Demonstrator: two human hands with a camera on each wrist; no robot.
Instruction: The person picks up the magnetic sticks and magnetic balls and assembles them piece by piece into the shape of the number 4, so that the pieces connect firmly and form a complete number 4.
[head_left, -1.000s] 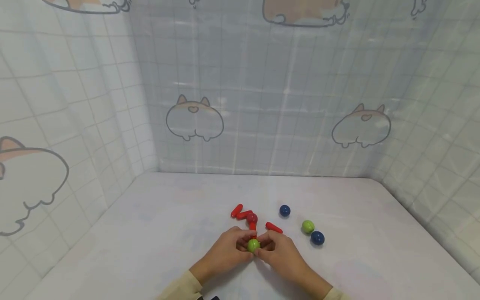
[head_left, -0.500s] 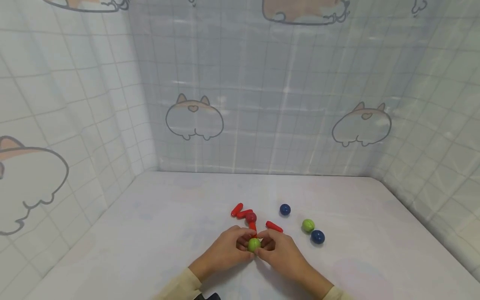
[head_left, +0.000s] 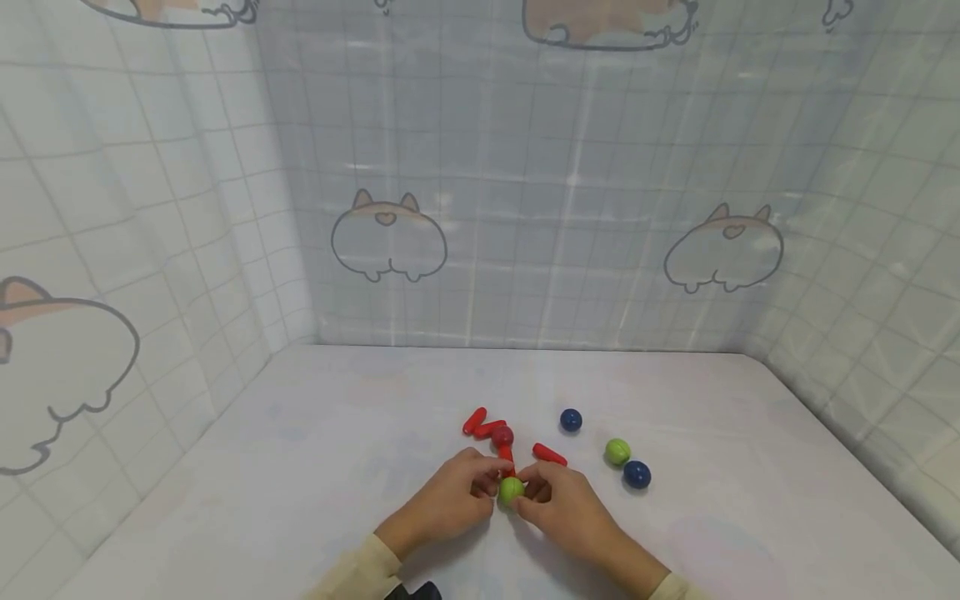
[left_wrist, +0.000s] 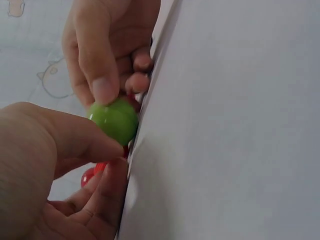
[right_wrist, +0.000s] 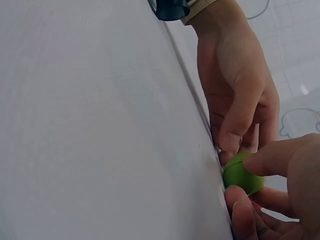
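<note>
Green ball (head_left: 511,490) sits pinched on the surface (head_left: 315,467) between our left hand (head_left: 448,504) and right hand (head_left: 564,510), seemingly joined to a red stick (head_left: 506,455).

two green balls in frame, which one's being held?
The green ball pinched between both hands' fingers. The other green ball lies untouched to the right, between two blue balls.

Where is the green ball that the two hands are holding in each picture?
Head view: the held green ball sits low in the middle, between both hands, on the white table.
Left wrist view: the ball is left of centre, against the table's surface.
Right wrist view: the ball is low on the right, against the table.
Shared landmark: the fingertips pinching the ball from both sides.
</note>
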